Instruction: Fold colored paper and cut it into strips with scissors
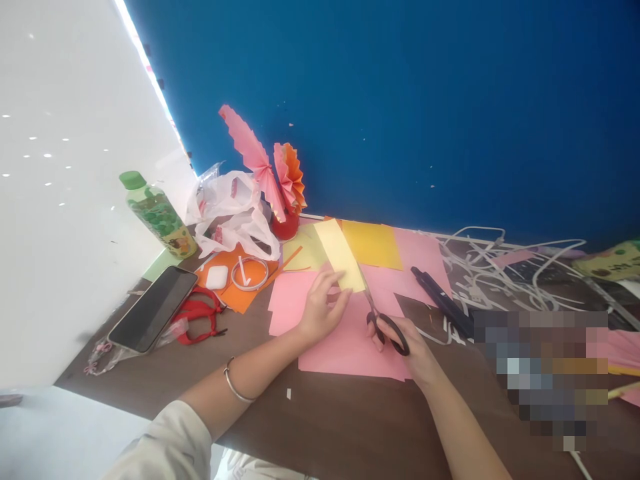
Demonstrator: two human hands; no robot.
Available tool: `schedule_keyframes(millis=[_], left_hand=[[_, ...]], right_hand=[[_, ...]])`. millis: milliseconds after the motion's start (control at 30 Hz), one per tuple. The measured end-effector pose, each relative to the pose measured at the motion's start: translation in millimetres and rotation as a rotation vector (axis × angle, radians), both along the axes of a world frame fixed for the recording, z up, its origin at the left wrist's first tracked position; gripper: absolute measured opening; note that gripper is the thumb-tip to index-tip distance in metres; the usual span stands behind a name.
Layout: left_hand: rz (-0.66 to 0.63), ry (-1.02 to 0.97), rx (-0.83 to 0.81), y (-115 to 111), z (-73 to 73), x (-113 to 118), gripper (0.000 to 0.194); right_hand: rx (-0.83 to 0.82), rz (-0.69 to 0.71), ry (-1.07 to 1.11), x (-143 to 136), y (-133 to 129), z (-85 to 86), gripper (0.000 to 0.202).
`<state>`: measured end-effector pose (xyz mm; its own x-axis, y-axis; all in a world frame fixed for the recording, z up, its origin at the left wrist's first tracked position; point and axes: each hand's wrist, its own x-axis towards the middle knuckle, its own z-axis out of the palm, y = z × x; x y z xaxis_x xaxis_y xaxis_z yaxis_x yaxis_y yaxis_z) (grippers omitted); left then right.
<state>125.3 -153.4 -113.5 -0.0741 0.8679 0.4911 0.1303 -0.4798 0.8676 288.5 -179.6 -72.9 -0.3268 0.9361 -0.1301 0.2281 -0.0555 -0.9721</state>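
Between the thumb and fingers of my left hand is a pale yellow paper strip, held by its near end. My right hand grips black-handled scissors, with fingers through the loops. The scissor blades lie along the right edge of the strip; whether they are parted I cannot tell. Beneath both hands are pink paper sheets on the brown table. A deeper yellow sheet lies behind the strip.
At left are a phone, a green-capped bottle, a red cord, a white earbud case and plastic bags. Folded pink paper fans stand at the back. A black stick-like object and tangled white cables lie at right.
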Motion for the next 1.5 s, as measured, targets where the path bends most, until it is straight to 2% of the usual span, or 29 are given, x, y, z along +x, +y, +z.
schedule_keyframes(millis=[667, 1500], left_hand=[[0.021, 0.021, -0.017, 0.5, 1.2, -1.4, 0.03], [0.012, 0.045, 0.022, -1.7, 2.9, -0.7, 0.031]], right_hand=[[0.003, -0.024, -0.012, -0.8, 0.0, 2.4, 0.041], [0.008, 0.047, -0.004, 3.6, 2.5, -3.7, 0.04]])
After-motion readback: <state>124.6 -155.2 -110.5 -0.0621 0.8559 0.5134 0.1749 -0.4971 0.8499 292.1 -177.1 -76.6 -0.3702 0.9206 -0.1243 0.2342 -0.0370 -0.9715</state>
